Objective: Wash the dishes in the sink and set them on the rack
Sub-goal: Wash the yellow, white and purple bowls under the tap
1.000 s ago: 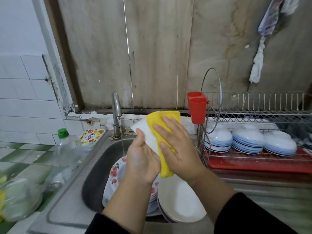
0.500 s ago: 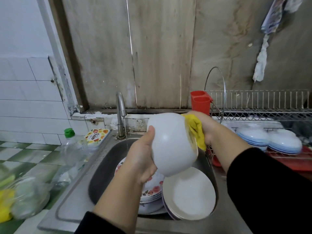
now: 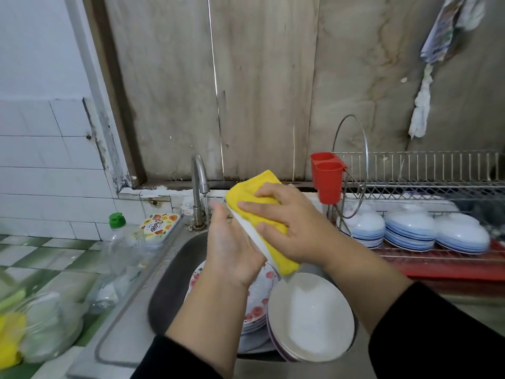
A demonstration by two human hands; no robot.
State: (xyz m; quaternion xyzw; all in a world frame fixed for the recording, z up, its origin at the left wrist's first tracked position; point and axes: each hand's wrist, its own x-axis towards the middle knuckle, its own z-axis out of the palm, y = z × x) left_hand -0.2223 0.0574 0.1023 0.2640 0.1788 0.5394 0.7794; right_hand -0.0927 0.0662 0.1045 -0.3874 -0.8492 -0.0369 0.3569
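Above the steel sink (image 3: 175, 272) my left hand (image 3: 232, 247) holds a white bowl (image 3: 252, 236), of which only an edge shows. My right hand (image 3: 295, 228) presses a yellow cloth (image 3: 257, 212) flat over the bowl, fingers spread. In the sink lie flowered plates (image 3: 257, 302) and a stack of white plates (image 3: 311, 318). Water runs thinly from the tap (image 3: 199, 184). The wire dish rack (image 3: 426, 187) at the right holds several upturned white-and-blue bowls (image 3: 410, 228).
A red cutlery holder (image 3: 328, 176) hangs on the rack's left end, over a red drip tray (image 3: 451, 266). Left of the sink stand a green-capped clear bottle (image 3: 120, 242), a patterned box (image 3: 159, 225) and plastic bags (image 3: 41, 324) on green tiles.
The bowl has turned: half a second ago its outside faced me with the cloth behind its rim; now the cloth and my right hand cover it from the front again.
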